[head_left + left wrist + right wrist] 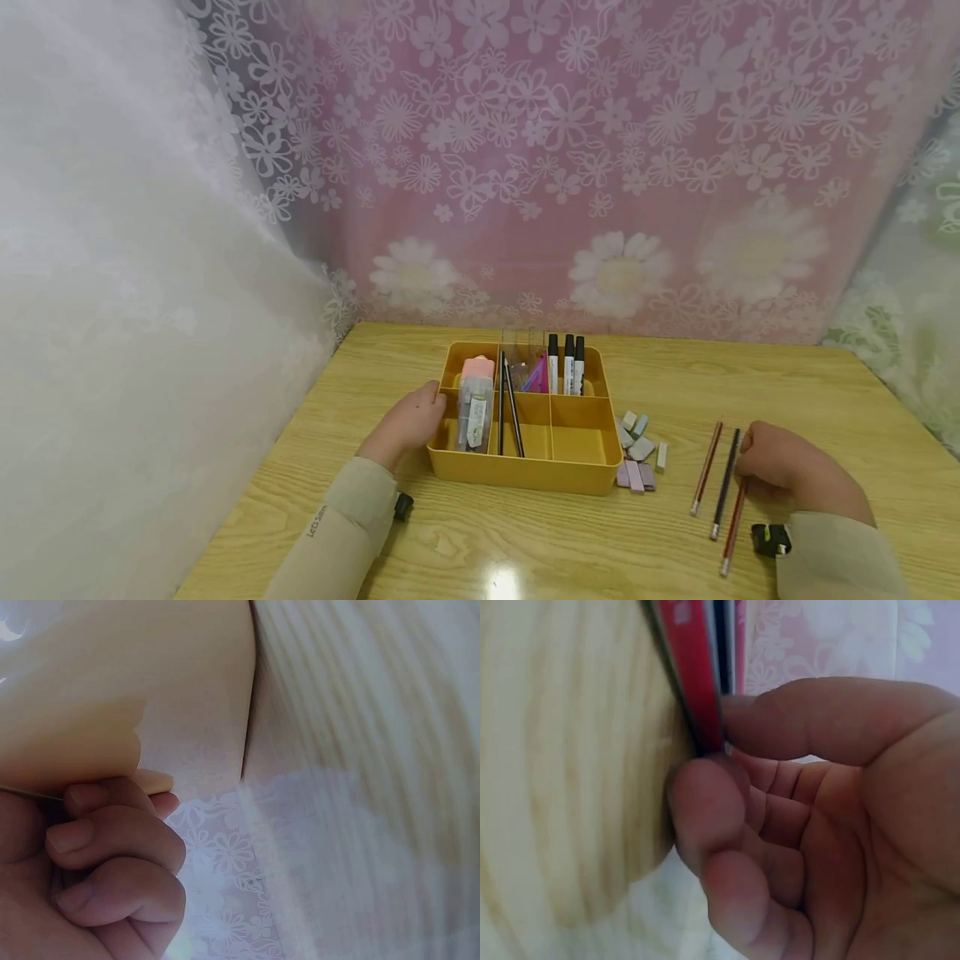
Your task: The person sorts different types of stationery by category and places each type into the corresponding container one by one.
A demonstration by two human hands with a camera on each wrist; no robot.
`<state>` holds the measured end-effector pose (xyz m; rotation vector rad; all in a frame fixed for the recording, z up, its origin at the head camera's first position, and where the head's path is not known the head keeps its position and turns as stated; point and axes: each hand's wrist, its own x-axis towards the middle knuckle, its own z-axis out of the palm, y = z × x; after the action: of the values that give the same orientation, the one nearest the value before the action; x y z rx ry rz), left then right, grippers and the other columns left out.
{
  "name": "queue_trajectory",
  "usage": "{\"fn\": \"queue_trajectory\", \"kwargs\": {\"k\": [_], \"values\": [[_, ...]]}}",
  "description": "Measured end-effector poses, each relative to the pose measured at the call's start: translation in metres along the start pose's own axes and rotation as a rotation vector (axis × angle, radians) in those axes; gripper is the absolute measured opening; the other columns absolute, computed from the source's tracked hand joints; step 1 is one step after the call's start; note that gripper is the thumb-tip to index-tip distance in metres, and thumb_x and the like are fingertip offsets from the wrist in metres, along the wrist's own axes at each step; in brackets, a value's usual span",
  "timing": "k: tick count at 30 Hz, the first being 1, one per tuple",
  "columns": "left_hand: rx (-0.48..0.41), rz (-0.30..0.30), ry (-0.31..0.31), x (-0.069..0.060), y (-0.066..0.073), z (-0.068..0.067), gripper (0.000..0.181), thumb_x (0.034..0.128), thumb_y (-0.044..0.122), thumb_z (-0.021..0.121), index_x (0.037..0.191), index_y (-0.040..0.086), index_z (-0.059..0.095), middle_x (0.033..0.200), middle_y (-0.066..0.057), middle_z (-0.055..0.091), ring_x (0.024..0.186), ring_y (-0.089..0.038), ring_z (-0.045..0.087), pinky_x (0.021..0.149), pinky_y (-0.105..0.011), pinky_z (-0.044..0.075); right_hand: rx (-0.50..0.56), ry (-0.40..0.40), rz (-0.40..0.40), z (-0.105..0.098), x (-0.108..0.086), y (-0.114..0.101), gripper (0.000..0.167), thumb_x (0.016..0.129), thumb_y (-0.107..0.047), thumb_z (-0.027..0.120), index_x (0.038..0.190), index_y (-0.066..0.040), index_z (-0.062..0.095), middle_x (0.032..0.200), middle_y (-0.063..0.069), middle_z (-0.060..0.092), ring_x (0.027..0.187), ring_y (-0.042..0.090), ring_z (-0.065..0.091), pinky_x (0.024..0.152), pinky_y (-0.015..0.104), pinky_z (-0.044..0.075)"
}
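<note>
A yellow compartment box (517,477) stands mid-table. My left hand (408,421) grips its left wall, fingers curled in the left wrist view. At the right, my right hand (783,462) pinches a red pencil (733,533) between thumb and fingertips; in the right wrist view the red pencil (691,667) runs up from the pinch. Left of it lie a dark pencil (725,487) and another red pencil (706,471), side by side. Two black pencils (501,408) lean in the box's middle front compartment.
The box also holds a clear bottle with a pink cap (476,404), a purple set square (536,375) and black-capped markers (568,367). Several erasers (641,450) lie beside its right wall. Floral curtains (562,167) hang behind the table.
</note>
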<state>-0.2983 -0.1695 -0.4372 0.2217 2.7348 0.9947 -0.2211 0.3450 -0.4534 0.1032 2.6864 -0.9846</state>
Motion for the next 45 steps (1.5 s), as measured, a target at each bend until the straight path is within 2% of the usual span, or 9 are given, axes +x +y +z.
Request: {"fn": "queue_trajectory", "kwargs": {"k": [5, 8, 13, 16, 22, 27, 32, 37, 45], "values": [[-0.015, -0.018, -0.008, 0.000, 0.000, 0.000, 0.049, 0.1107, 0.030, 0.028, 0.148, 0.001, 0.042, 0.144, -0.015, 0.053, 0.132, -0.031, 0.050, 0.111, -0.053, 0.038, -0.033, -0.043, 0.001, -0.001, -0.002, -0.002, 0.030, 0.073, 0.002, 0.056, 0.054, -0.016, 0.040, 0.047, -0.003, 0.045, 0.041, 0.009, 0.034, 0.042, 0.024, 0.030], [-0.028, -0.035, -0.013, 0.000, 0.000, 0.001, 0.050, 0.1107, 0.032, 0.028, 0.149, 0.002, 0.041, 0.146, -0.015, 0.052, 0.134, -0.031, 0.049, 0.111, -0.054, 0.037, -0.015, -0.038, -0.008, -0.004, -0.005, -0.004, 0.033, 0.082, 0.001, 0.056, 0.058, -0.015, 0.039, 0.050, -0.002, 0.045, 0.044, 0.012, 0.037, 0.044, 0.027, 0.035], [-0.036, -0.036, -0.008, 0.000, 0.000, 0.000, 0.051, 0.1109, 0.033, 0.028, 0.150, 0.003, 0.040, 0.147, -0.015, 0.051, 0.135, -0.032, 0.048, 0.112, -0.054, 0.036, 0.049, 0.009, -0.059, -0.015, -0.006, -0.019, 0.014, 0.097, -0.004, 0.049, 0.095, 0.006, 0.039, 0.075, 0.008, 0.047, 0.058, 0.020, 0.053, 0.053, 0.036, 0.046], [-0.035, -0.032, -0.003, 0.001, -0.001, 0.001, 0.051, 0.1111, 0.033, 0.028, 0.150, 0.003, 0.040, 0.147, -0.014, 0.051, 0.134, -0.032, 0.048, 0.112, -0.054, 0.036, 0.068, 0.045, -0.107, -0.020, -0.007, -0.034, 0.038, 0.099, -0.006, 0.048, 0.125, 0.016, 0.030, 0.089, 0.015, 0.056, 0.069, 0.027, 0.061, 0.059, 0.040, 0.052], [-0.029, -0.031, -0.001, 0.002, -0.002, 0.003, 0.052, 0.1110, 0.033, 0.028, 0.152, 0.003, 0.039, 0.148, -0.014, 0.050, 0.135, -0.032, 0.048, 0.112, -0.054, 0.036, 0.067, 0.150, -0.256, -0.013, -0.015, -0.075, 0.051, 0.103, -0.013, 0.050, 0.144, 0.011, 0.031, 0.097, 0.015, 0.063, 0.079, 0.026, 0.067, 0.065, 0.039, 0.058], [-0.040, -0.037, -0.002, 0.003, -0.002, 0.003, 0.051, 0.1110, 0.033, 0.029, 0.151, 0.004, 0.040, 0.148, -0.014, 0.050, 0.135, -0.031, 0.048, 0.112, -0.055, 0.035, 0.140, 0.160, -0.376, 0.003, -0.021, -0.118, 0.048, 0.105, -0.019, 0.054, 0.145, 0.003, 0.040, 0.100, 0.014, 0.062, 0.084, 0.026, 0.067, 0.067, 0.034, 0.059], [-0.045, -0.039, -0.003, 0.003, -0.003, 0.002, 0.051, 0.1109, 0.033, 0.029, 0.151, 0.004, 0.040, 0.148, -0.014, 0.050, 0.135, -0.031, 0.048, 0.113, -0.055, 0.035, 0.261, 0.140, -0.481, 0.017, -0.028, -0.153, 0.044, 0.105, -0.017, 0.056, 0.143, 0.001, 0.044, 0.101, 0.016, 0.063, 0.085, 0.029, 0.068, 0.070, 0.038, 0.060], [-0.058, -0.036, -0.010, 0.002, -0.003, 0.001, 0.051, 0.1107, 0.034, 0.029, 0.150, 0.004, 0.041, 0.146, -0.013, 0.051, 0.133, -0.031, 0.049, 0.112, -0.054, 0.036, 0.369, 0.132, -0.530, 0.027, -0.029, -0.177, 0.042, 0.105, -0.015, 0.056, 0.142, -0.001, 0.043, 0.104, 0.021, 0.060, 0.084, 0.029, 0.067, 0.072, 0.040, 0.060], [-0.054, -0.018, -0.004, 0.001, -0.003, 0.001, 0.050, 0.1108, 0.033, 0.028, 0.148, 0.004, 0.043, 0.144, -0.013, 0.053, 0.132, -0.030, 0.050, 0.111, -0.053, 0.038, 0.423, 0.243, -0.601, 0.028, -0.025, -0.213, 0.033, 0.107, -0.018, 0.053, 0.135, -0.001, 0.049, 0.105, 0.019, 0.058, 0.089, 0.029, 0.067, 0.074, 0.035, 0.060]]}}
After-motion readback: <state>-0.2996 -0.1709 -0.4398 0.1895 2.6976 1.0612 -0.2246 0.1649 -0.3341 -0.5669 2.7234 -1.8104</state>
